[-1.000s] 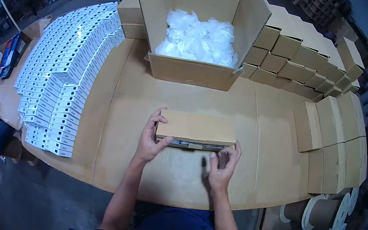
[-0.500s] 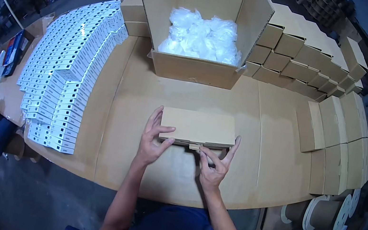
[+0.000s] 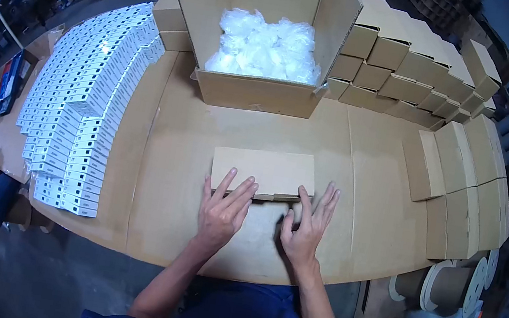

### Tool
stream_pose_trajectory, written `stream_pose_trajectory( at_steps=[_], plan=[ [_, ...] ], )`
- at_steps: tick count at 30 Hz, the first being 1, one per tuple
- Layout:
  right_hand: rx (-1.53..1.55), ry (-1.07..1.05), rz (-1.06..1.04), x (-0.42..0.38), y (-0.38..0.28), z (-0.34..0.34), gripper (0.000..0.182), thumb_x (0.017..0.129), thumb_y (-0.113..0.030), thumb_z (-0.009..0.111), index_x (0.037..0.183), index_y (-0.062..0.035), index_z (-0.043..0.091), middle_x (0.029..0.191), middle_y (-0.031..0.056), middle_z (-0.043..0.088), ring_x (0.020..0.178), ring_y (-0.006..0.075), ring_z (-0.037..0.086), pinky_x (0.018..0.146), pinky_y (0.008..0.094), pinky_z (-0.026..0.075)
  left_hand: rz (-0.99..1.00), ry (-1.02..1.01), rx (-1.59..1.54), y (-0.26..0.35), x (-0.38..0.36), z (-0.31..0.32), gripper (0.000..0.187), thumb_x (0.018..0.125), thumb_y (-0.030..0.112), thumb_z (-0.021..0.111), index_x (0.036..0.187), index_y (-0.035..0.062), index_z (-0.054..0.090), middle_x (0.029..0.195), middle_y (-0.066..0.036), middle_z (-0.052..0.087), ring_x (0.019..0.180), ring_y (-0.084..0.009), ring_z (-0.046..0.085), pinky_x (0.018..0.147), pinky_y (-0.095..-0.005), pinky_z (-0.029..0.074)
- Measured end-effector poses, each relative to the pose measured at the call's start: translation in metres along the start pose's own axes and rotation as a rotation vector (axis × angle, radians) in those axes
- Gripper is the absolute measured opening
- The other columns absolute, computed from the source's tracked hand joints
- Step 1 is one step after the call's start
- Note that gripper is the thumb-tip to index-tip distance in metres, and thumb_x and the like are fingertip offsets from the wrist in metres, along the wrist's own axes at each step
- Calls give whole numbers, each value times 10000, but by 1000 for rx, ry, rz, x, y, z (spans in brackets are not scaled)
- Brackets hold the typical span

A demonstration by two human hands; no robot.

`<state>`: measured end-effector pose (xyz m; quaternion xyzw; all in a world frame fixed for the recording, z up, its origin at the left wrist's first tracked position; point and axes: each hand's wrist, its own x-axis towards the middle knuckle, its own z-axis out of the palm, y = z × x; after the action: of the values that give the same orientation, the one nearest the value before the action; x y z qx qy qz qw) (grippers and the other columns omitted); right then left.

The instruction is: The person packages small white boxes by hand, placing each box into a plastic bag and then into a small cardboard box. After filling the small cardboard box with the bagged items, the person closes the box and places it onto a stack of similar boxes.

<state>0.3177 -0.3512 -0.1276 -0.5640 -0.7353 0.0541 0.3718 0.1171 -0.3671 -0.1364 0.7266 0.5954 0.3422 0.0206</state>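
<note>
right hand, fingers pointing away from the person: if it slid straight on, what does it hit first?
Probably the small box: the right hand lies flat at its near right corner, fingertips already at its edge. Depth is unclear, so the outer fingers might pass along its side.

- The left hand (image 3: 222,208) lies palm down, its fingers spread and pointing to the far side.
- The right hand (image 3: 307,226) sits just to its right, also flat and palm down, fingers fanned out.
- Both forearms run bare from the near edge, angling in toward each other.
- Dark blue sleeves cover the upper arms.
</note>
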Motion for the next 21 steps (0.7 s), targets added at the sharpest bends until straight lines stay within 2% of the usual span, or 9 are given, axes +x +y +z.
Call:
stream_pose_trajectory(
  at_steps=[4, 7, 8, 11, 12, 15, 16, 20, 21],
  plan=[
    [-113, -26, -57, 10, -8, -15, 626, 799, 7, 615, 1421, -16, 549, 1571, 248, 432, 1501, 539, 256, 1191, 675, 212, -1, 27, 4, 0, 4, -3, 354, 890, 104, 769, 1231, 198, 756, 1313, 27, 713, 1408, -254, 520, 1210, -680, 168],
    [-15, -139, -95, 1, 6, -4, 599, 795, 25, 598, 1393, 5, 565, 1543, 213, 486, 1477, 486, 359, 1184, 676, 239, 8, 67, 31, -2, 3, 4, 376, 872, 74, 748, 1224, 204, 757, 1298, 50, 717, 1391, -257, 535, 1195, -677, 223],
    [-2, -99, -102, 0, 8, 0, 582, 793, 43, 586, 1375, 18, 574, 1508, 201, 530, 1446, 446, 432, 1181, 673, 253, 10, 64, 27, -2, 0, 4, 371, 868, 72, 749, 1214, 204, 760, 1294, 50, 719, 1389, -254, 537, 1198, -674, 222],
    [5, -109, -134, 4, 7, 0, 596, 790, 47, 587, 1385, 18, 563, 1507, 212, 526, 1448, 441, 431, 1178, 670, 263, 22, 96, 9, -9, 7, 8, 357, 860, 70, 752, 1190, 205, 767, 1286, 50, 723, 1384, -246, 543, 1204, -664, 220],
    [3, -114, -128, 7, 5, -1, 541, 820, 5, 668, 1357, -9, 606, 1488, 182, 558, 1448, 431, 434, 1176, 667, 269, 22, 107, -6, -11, 10, 9, 354, 859, 72, 755, 1186, 205, 768, 1286, 50, 723, 1382, -243, 545, 1206, -660, 220],
    [74, -157, -154, 16, 1, 7, 486, 833, -88, 773, 1308, -64, 672, 1481, 124, 580, 1449, 415, 439, 1175, 656, 278, 15, 133, -82, -13, 14, 8, 320, 860, 81, 767, 1159, 195, 772, 1274, 47, 727, 1377, -230, 549, 1213, -652, 210],
    [153, -111, -112, 19, -6, 12, 370, 816, -143, 833, 1176, -116, 754, 1405, 61, 652, 1442, 383, 458, 1185, 638, 269, 16, 142, -110, -14, 13, 10, 300, 859, 90, 774, 1140, 193, 775, 1266, 45, 729, 1376, -231, 550, 1213, -656, 203],
    [257, 53, -114, 15, -4, 36, 169, 816, -93, 828, 974, -139, 790, 1233, 14, 744, 1382, 327, 526, 1211, 603, 237, 15, 152, -96, -11, 6, 5, 213, 848, 154, 809, 1057, 190, 786, 1249, 48, 730, 1375, -254, 545, 1213, -680, 149],
    [284, 59, -108, 16, -3, 37, 160, 817, -93, 827, 966, -139, 790, 1227, 14, 745, 1375, 326, 531, 1211, 602, 237, -6, 172, -82, -9, 4, 6, 211, 841, 165, 817, 1048, 191, 783, 1254, 42, 727, 1383, -271, 535, 1213, -688, 121]
  ],
)
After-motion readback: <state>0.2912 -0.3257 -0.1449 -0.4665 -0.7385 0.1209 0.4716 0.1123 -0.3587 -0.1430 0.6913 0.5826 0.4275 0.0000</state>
